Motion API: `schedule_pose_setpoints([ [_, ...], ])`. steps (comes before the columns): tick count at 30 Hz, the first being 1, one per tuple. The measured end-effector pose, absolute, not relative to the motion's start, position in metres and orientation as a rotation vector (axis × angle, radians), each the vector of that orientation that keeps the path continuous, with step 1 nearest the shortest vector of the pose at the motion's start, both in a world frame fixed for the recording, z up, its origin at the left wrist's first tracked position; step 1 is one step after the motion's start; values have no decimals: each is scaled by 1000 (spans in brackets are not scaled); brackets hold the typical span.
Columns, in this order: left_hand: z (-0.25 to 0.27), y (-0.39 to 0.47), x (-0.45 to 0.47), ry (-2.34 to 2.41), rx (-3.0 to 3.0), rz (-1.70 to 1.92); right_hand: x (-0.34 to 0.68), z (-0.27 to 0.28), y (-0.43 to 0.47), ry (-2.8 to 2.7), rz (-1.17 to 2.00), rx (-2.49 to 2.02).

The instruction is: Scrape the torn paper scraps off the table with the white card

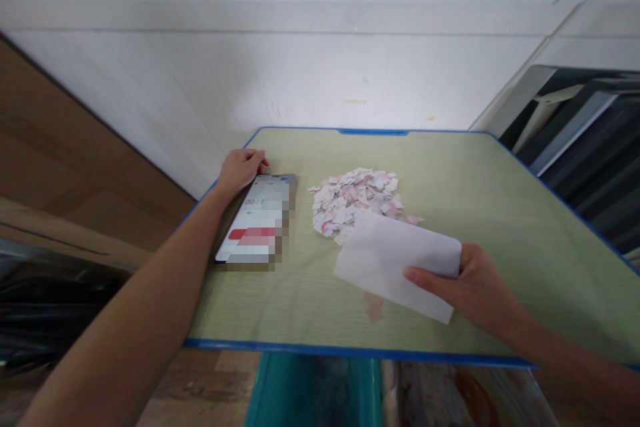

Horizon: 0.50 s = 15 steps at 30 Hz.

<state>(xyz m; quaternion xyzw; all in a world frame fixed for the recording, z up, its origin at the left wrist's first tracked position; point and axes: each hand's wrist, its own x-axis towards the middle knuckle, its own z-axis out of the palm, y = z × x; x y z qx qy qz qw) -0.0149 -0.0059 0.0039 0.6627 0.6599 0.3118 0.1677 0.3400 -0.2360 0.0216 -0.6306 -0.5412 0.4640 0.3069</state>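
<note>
Below the near edge of the table (450,167) shows a teal container (310,393), with a crinkled plastic sheet (475,393) to its right. Over the near right part of the tabletop, the right hand (465,280) grips a sheet of white paper (395,267) by its right end, thumb on top, the fingers mostly hidden behind it. The sheet's long axis runs leftward from the hand and slightly away, so its far left corner overlaps the near side of a pile of torn paper scraps (350,197); I cannot tell whether they touch. The pile thus lies left of the right hand and farther off, its near side partly covered by the sheet. To the pile's left, with a gap between, a phone (257,213) lies flat, its long axis running away from the person. The left hand (243,167) rests just by the phone's far end with bent fingers; I cannot tell whether they hold anything. Of the two, only the right hand has paper reaching the pile. Outside the table are cardboard (75,127) at left and dark panels (600,127) at right, with a white wall (300,80) behind.
</note>
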Motion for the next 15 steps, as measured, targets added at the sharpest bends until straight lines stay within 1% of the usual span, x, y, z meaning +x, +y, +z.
schedule_pose_setpoints([
  [5, 4, -8, -14, 1913, 1890, 887, 315, 22, -232, -1520, 1412, -1560],
  [15, 4, -6, -14, 1978, 1872, 862, 286, 25, -225, -1658, 1506, -1423],
])
